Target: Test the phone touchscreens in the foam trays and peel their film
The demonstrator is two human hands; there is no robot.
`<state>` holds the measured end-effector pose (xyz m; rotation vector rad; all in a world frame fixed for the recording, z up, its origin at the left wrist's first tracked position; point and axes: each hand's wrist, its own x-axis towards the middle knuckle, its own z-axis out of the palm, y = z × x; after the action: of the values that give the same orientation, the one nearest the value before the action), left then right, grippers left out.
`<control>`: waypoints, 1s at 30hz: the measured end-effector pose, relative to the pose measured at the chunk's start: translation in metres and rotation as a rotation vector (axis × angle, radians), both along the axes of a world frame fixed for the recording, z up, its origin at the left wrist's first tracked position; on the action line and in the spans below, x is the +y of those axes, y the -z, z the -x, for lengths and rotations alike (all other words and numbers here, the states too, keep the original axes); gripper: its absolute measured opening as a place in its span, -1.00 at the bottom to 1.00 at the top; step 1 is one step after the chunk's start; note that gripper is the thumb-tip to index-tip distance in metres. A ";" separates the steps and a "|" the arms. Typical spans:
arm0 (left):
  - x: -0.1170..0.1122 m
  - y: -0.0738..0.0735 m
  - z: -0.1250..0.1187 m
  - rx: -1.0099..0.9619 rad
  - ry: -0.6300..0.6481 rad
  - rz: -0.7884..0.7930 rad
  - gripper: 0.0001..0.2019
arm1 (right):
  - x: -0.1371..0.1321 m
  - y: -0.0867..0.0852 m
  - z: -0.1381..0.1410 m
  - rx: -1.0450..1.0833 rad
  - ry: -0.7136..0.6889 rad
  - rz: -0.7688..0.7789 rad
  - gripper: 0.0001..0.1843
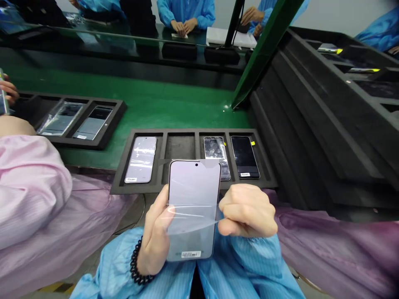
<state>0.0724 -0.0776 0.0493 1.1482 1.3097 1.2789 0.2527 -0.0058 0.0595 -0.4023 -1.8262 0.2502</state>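
My left hand (156, 234), with a black bead bracelet at the wrist, grips the left edge of a smartphone (193, 182) held upright in front of me. Its screen is pale and lit, and a small white barcode label sits near the bottom. Across the lower half a clear protective film (191, 226) is lifted and curled away from the glass. My right hand (247, 211) is closed in a pinch on the film's right end, beside the phone's right edge. Behind the phone lies a black foam tray (132, 190) with several compartments.
In the tray lie a lit phone (141, 160) at left and two phones with yellow tabs (217, 155) at right. Another tray (115, 120) stands at left, near a person in a pink sleeve (31, 178). Stacked black trays (293, 124) and a green post (264, 54) rise at right.
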 end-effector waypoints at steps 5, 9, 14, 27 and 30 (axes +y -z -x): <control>0.007 0.007 -0.002 0.094 -0.029 -0.011 -0.49 | 0.003 -0.010 -0.002 -0.050 0.104 -0.033 -0.63; 0.022 0.022 -0.009 0.208 -0.028 -0.009 -0.51 | 0.018 -0.022 0.005 -0.240 0.228 0.023 -0.61; 0.036 0.024 -0.012 0.153 0.142 0.057 -0.57 | 0.038 -0.010 0.017 -0.098 0.238 0.357 -0.63; 0.033 0.004 -0.009 -0.341 0.240 0.250 -0.56 | 0.037 0.003 0.020 0.156 0.006 0.669 -0.52; 0.031 0.003 -0.009 -0.389 0.253 0.227 -0.57 | 0.036 0.003 0.022 0.096 0.061 0.672 -0.49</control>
<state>0.0812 -0.0462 0.0462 0.8248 0.9582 1.0699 0.2304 0.0302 0.0570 -0.8919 -1.5954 0.8328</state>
